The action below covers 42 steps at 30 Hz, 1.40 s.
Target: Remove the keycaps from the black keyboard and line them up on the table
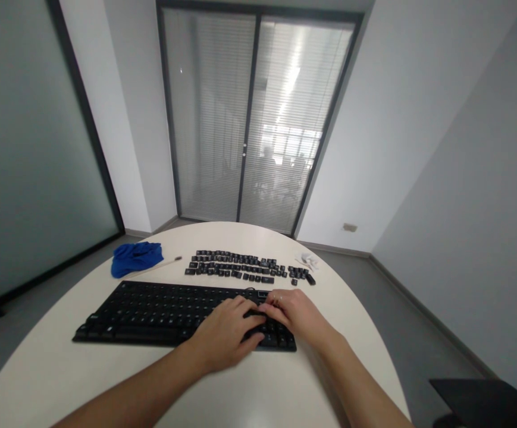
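A black keyboard point(151, 312) lies on the round white table point(258, 380), slightly askew. My left hand point(229, 333) rests over its right part, fingers apart and pointing right. My right hand point(296, 312) is at the keyboard's upper right, its thumb and fingers drawn together near my left fingertips; anything between them is too small to make out. Behind the keyboard, several loose black keycaps point(226, 267) are laid out in rows, with a smaller group point(300, 273) to their right.
A crumpled blue cloth point(137, 258) lies at the table's back left, beside a thin brush point(153, 267). Some white crumpled material point(307, 260) sits at the back right. A black object point(485, 401) stands beyond the table at the lower right.
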Each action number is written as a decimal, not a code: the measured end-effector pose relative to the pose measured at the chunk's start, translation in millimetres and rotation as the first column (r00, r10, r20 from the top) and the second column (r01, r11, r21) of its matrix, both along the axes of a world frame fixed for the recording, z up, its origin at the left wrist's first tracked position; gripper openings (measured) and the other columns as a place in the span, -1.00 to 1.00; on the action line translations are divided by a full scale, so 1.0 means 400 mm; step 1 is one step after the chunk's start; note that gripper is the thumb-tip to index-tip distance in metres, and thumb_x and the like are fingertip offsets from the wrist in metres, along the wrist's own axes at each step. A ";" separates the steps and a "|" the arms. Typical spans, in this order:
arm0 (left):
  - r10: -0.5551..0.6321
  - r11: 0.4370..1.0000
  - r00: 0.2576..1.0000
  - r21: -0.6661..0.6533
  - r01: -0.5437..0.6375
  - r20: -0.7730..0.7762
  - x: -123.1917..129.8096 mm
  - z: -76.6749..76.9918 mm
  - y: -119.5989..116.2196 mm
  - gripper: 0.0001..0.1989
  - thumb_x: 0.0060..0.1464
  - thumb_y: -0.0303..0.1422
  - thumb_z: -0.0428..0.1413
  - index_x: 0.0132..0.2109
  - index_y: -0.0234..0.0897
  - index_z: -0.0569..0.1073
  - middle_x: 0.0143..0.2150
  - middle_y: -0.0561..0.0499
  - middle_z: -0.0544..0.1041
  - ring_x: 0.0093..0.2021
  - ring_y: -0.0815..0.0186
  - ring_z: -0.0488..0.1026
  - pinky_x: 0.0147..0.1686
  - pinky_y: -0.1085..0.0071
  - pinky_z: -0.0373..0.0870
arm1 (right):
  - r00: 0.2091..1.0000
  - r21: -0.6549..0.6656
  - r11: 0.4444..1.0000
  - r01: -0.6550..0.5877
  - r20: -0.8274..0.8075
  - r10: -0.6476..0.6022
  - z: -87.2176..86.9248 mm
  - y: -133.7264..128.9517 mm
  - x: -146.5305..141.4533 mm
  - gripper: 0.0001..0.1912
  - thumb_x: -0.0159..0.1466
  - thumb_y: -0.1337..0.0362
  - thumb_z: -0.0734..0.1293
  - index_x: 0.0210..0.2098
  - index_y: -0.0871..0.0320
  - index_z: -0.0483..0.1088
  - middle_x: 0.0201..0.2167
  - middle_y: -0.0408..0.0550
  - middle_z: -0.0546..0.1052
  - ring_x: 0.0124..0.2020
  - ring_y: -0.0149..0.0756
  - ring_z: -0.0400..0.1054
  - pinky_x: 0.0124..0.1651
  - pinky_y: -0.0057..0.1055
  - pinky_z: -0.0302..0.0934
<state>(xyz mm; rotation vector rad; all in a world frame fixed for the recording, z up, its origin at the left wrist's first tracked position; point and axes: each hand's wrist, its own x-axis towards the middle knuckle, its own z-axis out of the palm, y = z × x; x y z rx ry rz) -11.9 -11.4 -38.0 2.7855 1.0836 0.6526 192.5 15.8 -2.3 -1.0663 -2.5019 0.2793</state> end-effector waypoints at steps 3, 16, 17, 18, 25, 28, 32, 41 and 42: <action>0.003 1.000 1.000 0.005 -0.003 0.019 -0.001 -0.004 0.001 -0.71 0.20 -0.26 0.08 0.05 -0.12 0.45 0.01 -0.05 0.45 0.01 0.13 0.33 0.01 0.14 0.31 | 1.000 0.006 1.000 -0.001 -0.002 0.001 -0.002 0.000 -0.002 -0.59 0.40 0.05 0.17 -0.43 0.15 0.42 -0.50 -0.12 0.50 -0.44 -0.36 0.38 -0.36 -0.48 0.09; 0.004 1.000 1.000 0.009 -0.004 0.024 0.000 -0.001 0.000 -0.73 0.20 -0.27 0.08 0.04 -0.15 0.45 -0.04 -0.05 0.45 -0.02 0.14 0.34 -0.02 0.16 0.31 | 0.804 -0.538 0.840 0.067 -0.469 -0.365 -0.077 0.065 0.022 -0.51 0.29 -0.13 0.21 -0.41 0.20 0.40 -0.62 -0.17 0.44 -0.62 -0.38 0.37 -0.53 -0.49 0.25; 0.002 1.000 1.000 0.011 -0.003 0.029 0.000 -0.001 0.000 -0.73 0.20 -0.28 0.08 0.04 -0.16 0.45 -0.04 -0.05 0.46 -0.03 0.14 0.34 -0.02 0.17 0.31 | 0.792 -0.557 0.828 0.065 -0.476 -0.383 -0.078 0.067 0.022 -0.50 0.28 -0.14 0.22 -0.41 0.20 0.40 -0.62 -0.17 0.44 -0.63 -0.39 0.37 -0.54 -0.49 0.25; -0.001 1.000 0.999 0.014 0.001 0.034 0.000 0.000 0.000 -0.73 0.20 -0.28 0.08 0.04 -0.17 0.45 -0.05 -0.05 0.46 -0.03 0.14 0.34 -0.02 0.17 0.31 | 0.782 -0.572 0.818 0.064 -0.480 -0.397 -0.079 0.069 0.021 -0.49 0.27 -0.15 0.22 -0.41 0.20 0.39 -0.62 -0.17 0.44 -0.63 -0.39 0.38 -0.54 -0.50 0.26; -0.033 0.999 0.999 0.025 0.033 -0.009 -0.002 0.009 -0.002 -0.62 0.24 -0.29 0.03 0.19 -0.08 0.33 -0.02 -0.06 0.45 -0.02 0.13 0.33 -0.03 0.15 0.31 | 0.762 -0.609 0.792 0.041 -0.494 -0.419 -0.076 0.073 0.030 -0.49 0.22 -0.19 0.25 -0.40 0.19 0.36 -0.59 -0.15 0.48 -0.61 -0.38 0.38 -0.49 -0.45 0.30; -0.032 0.999 0.999 0.021 0.032 -0.010 -0.002 0.012 -0.004 -0.62 0.25 -0.29 0.02 0.19 -0.08 0.34 -0.01 -0.07 0.44 -0.01 0.13 0.32 -0.03 0.14 0.32 | 0.832 -0.553 0.833 0.008 -0.459 -0.312 -0.069 0.066 0.044 -0.56 0.24 -0.11 0.29 -0.34 0.19 0.39 -0.51 -0.11 0.53 -0.52 -0.34 0.42 -0.42 -0.42 0.31; -0.023 0.999 0.999 -0.033 0.024 0.039 -0.001 0.013 -0.003 -0.63 0.24 -0.29 0.04 0.18 -0.11 0.34 0.01 -0.04 0.45 0.03 0.13 0.30 0.04 0.12 0.30 | 0.919 -0.438 0.899 0.027 -0.344 -0.195 -0.053 0.053 0.053 -0.58 0.34 -0.03 0.22 -0.34 0.20 0.46 -0.46 -0.04 0.59 -0.38 -0.26 0.47 -0.26 -0.35 0.30; 0.155 0.963 0.948 -0.256 -0.082 0.279 -0.003 -0.004 0.013 -0.65 0.16 -0.29 0.13 0.09 -0.16 0.40 -0.05 -0.03 0.52 -0.04 0.19 0.43 0.01 0.18 0.35 | 0.836 -0.507 0.861 0.038 -0.455 -0.305 -0.058 0.059 0.035 -0.48 0.32 -0.12 0.18 -0.34 0.24 0.43 -0.50 -0.03 0.56 -0.47 -0.30 0.44 -0.40 -0.41 0.29; 0.187 0.952 0.934 -0.292 -0.096 0.304 -0.003 -0.005 0.015 -0.64 0.13 -0.28 0.15 0.08 -0.14 0.41 -0.07 -0.02 0.53 -0.06 0.19 0.44 0.00 0.19 0.36 | 0.830 -0.504 0.863 0.033 -0.467 -0.304 -0.060 0.058 0.030 -0.48 0.32 -0.12 0.18 -0.33 0.24 0.44 -0.49 -0.02 0.57 -0.46 -0.29 0.45 -0.40 -0.42 0.29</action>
